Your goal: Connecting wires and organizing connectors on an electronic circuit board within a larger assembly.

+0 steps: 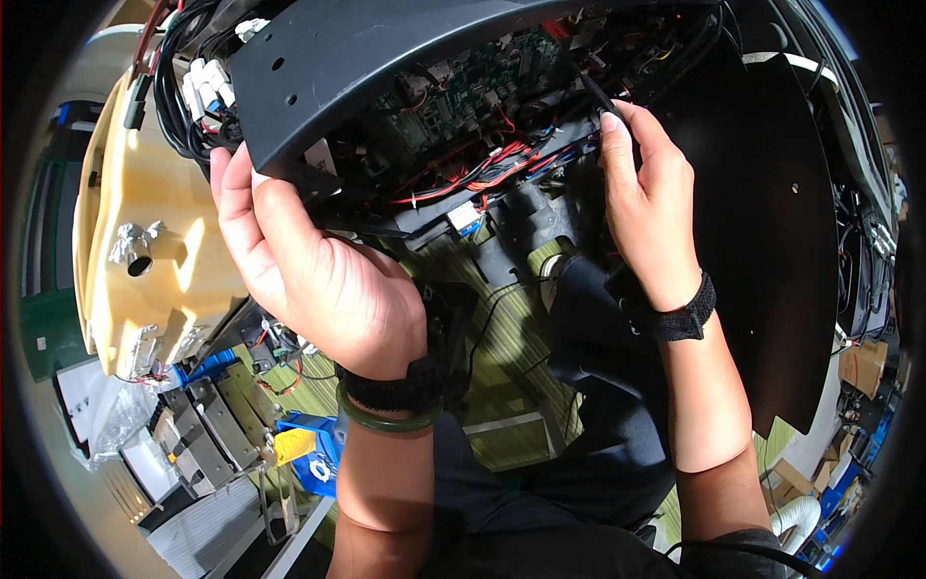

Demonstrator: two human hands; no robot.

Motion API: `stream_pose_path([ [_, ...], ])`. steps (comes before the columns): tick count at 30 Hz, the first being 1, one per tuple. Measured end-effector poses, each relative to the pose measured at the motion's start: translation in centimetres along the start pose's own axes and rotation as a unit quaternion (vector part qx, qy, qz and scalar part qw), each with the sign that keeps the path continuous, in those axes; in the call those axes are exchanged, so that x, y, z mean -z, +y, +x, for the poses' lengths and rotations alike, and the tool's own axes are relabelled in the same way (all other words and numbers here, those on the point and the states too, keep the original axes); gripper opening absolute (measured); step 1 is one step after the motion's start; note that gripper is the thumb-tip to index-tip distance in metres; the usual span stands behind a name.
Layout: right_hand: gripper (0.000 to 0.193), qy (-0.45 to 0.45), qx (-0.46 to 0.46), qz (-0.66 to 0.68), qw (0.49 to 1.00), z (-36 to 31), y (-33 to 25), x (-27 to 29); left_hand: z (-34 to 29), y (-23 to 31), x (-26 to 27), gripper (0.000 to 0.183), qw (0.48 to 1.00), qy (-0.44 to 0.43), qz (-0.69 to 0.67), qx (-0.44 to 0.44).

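Head cam: left hand (323, 280) pinches black housing (357, 53), right hand (651, 183) pinches thin black piece (596, 95); one slip might snag wires (490, 172) between them.

Below us we see a green floor (511, 349) with fine stripes, lit in patches by hard sunlight and crossed by dark shadow. Toward its left edge we find a blue box (320, 446), grey metal pieces (198, 439) and a clear plastic bag (125, 415); beyond them is a dark green panel (48, 333), wall or furniture, we cannot tell. Toward the floor's right edge we have cardboard boxes (861, 370) and a white hose (797, 521).
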State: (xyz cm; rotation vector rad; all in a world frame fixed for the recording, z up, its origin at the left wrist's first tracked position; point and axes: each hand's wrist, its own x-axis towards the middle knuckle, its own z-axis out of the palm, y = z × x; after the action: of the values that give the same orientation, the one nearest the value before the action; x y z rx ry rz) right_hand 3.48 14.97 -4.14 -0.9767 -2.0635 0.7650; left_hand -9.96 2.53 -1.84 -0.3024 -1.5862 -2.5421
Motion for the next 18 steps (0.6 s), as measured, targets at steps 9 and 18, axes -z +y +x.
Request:
stream_pose_path([
  [9, 0.02, -0.004, -0.01, 0.02, 1.0, 0.12, 0.39, -0.45, 0.05, 0.13, -0.05, 0.035, 1.0, 0.004, 0.007, -0.004],
  [18, 0.019, -0.005, -0.003, 0.019, 1.0, 0.09, 0.46, -0.45, -0.08, 0.1, -0.2, 0.035, 1.0, 0.0, 0.005, -0.014],
])
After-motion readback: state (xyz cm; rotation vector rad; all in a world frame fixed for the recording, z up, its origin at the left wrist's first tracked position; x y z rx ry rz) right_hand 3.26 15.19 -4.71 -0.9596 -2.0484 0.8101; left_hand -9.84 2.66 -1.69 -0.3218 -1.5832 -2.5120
